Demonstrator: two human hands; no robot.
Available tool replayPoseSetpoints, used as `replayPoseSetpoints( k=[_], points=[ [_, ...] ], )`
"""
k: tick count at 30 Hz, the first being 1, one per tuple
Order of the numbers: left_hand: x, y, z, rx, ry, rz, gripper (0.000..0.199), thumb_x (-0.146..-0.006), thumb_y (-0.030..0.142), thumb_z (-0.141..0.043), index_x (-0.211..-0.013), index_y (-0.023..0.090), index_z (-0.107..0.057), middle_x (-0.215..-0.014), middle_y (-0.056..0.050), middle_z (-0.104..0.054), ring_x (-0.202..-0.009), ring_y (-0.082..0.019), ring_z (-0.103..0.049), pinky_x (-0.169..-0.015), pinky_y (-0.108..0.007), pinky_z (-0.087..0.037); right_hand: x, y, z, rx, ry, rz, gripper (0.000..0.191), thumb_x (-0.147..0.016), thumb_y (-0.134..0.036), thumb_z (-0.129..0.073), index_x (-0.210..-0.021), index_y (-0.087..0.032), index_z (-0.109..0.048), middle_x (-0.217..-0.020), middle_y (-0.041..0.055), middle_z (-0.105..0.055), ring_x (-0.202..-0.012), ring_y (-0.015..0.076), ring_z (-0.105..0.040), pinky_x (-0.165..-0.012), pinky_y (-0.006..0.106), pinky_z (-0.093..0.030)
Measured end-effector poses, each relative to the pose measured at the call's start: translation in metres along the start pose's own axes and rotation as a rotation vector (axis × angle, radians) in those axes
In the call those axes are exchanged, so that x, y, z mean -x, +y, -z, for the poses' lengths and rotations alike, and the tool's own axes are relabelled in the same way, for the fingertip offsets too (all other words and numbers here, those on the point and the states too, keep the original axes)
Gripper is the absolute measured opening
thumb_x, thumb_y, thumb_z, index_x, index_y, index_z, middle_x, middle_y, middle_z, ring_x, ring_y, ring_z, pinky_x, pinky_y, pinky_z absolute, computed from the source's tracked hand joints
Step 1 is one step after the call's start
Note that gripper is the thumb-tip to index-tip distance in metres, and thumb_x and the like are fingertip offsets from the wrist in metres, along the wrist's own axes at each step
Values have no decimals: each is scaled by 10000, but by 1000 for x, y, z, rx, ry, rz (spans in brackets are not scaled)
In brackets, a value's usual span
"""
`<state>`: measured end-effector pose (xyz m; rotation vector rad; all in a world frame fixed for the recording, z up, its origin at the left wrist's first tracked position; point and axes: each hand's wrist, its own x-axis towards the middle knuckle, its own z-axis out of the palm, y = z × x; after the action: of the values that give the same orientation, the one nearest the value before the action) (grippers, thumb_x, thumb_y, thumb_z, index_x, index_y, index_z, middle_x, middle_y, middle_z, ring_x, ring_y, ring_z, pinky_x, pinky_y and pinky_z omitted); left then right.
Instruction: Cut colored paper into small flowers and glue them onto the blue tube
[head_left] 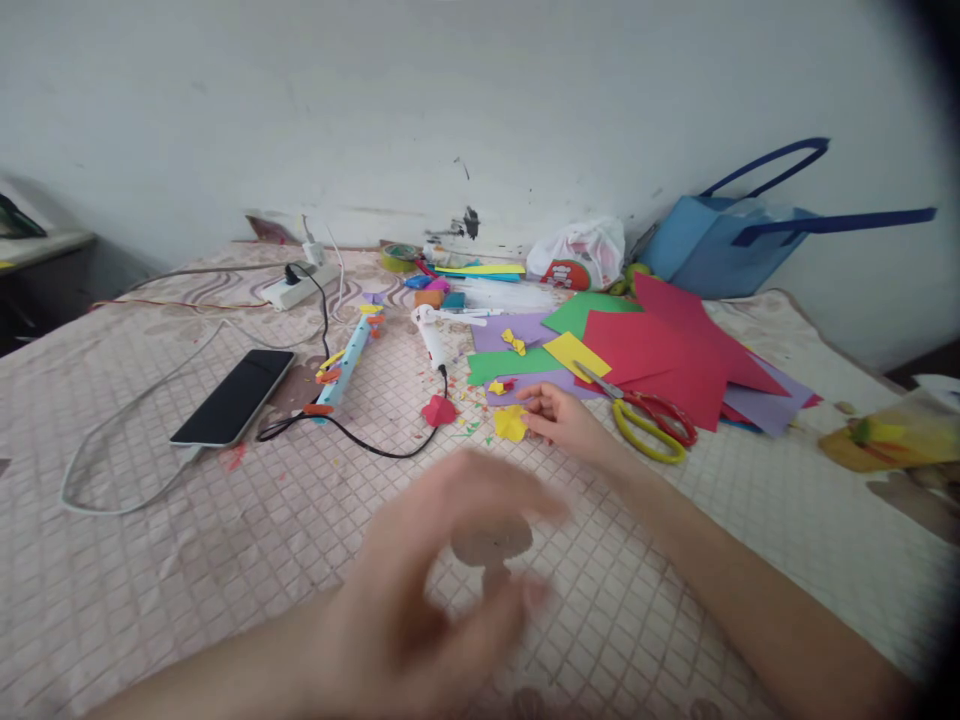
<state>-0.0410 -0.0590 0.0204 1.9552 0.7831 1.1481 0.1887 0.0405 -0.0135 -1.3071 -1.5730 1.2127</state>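
My left hand (442, 580) is in the foreground above the patterned cloth, blurred by motion. Its fingers and thumb curve apart with nothing between them. Farther forward, my right hand (562, 420) has its fingertips closed at the right edge of a yellow paper flower (511, 424). A red paper flower (439, 410) lies to the left, beside a black cable. Just behind the yellow flower is a small yellow-and-red paper piece (500, 387); a yellow paper bow (514, 341) lies beyond. Scissors (646, 418) with red and yellow handles rest to the right of my right hand.
Red paper sheets (660, 345) and green and purple sheets lie right of centre. A white glue gun (430, 338) stands mid-table. Left are a decorated light-blue strip (346, 365), a phone (236, 398) on a cable and a power strip (300, 287). A blue bag (697, 245) stands behind.
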Motion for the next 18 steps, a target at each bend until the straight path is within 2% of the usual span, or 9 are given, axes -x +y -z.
replayPoseSetpoints(
  k=[2, 4, 6, 7, 9, 11, 14, 16, 18],
  points=[
    [-29, -3, 0, -50, 40, 75, 369, -793, 285, -589, -1150, 245, -507, -1115, -87, -597, -1026, -221, -546, -832, -391, -467, 7, -6, -4, -29, -39, 20, 275, -733, -237, -604, -987, -199, -507, -684, -38, -521, -561, 102, -525, -475, 218, -393],
    [-53, -14, -4, -83, 34, 183, 399, -749, 290, -641, -1121, 212, -521, -1150, -93, -579, -993, -211, -559, -775, -352, -486, 15, -13, -8, -56, -99, 42, 296, -750, -237, -596, -1027, -202, -498, -696, -35, -521, -587, 107, -537, -491, 219, -399],
    [-68, -30, -10, -33, -10, 287, 344, -720, 280, -659, -1030, 166, -563, -1011, -90, -624, -833, -177, -597, -655, -292, -493, 23, -19, -11, -66, -141, 60, 305, -763, -229, -584, -1053, -202, -493, -724, -24, -539, -616, 109, -543, -513, 222, -405],
    [-72, -38, -13, 27, -46, 347, 208, -740, 275, -632, -893, 140, -592, -864, -70, -640, -727, -146, -594, -602, -261, -482, 27, -22, -12, -73, -151, 62, 305, -770, -232, -580, -1060, -200, -493, -733, -19, -547, -612, 107, -538, -512, 221, -401],
    [-75, -49, -17, 186, -86, 459, 157, -779, 278, -578, -761, 122, -575, -684, -31, -606, -573, -97, -544, -512, -219, -447, 32, -24, -11, -113, -133, 44, 276, -792, -270, -566, -1050, -197, -499, -718, -16, -551, -576, 100, -521, -493, 220, -389],
    [-74, -52, -18, 283, -42, 519, 160, -782, 273, -574, -738, 119, -561, -651, -13, -586, -538, -77, -518, -487, -197, -427, 37, -25, -10, -203, -83, 13, 245, -831, -347, -524, -1024, -196, -510, -716, -6, -555, -562, 102, -519, -479, 224, -387],
    [-72, -48, -19, 303, 41, 520, 160, -763, 271, -597, -722, 122, -557, -635, -3, -578, -524, -70, -507, -477, -190, -417, 42, -25, -9, -331, -32, -10, 295, -872, -448, -437, -996, -193, -521, -772, 28, -577, -613, 119, -546, -494, 237, -403],
    [-72, -44, -19, 277, 76, 492, 162, -750, 279, -611, -719, 126, -564, -637, -6, -584, -530, -78, -516, -479, -197, -422, 45, -25, -11, -328, -36, -11, 292, -853, -439, -478, -1016, -199, -508, -783, 33, -583, -650, 133, -556, -503, 240, -408],
    [-72, -41, -20, 266, 89, 469, 164, -736, 285, -627, -727, 130, -573, -652, -10, -595, -552, -90, -533, -489, -206, -432, 48, -26, -15, -278, -41, -4, 302, -800, -361, -574, -1048, -215, -484, -758, 13, -576, -666, 139, -556, -516, 239, -417]
  ],
)
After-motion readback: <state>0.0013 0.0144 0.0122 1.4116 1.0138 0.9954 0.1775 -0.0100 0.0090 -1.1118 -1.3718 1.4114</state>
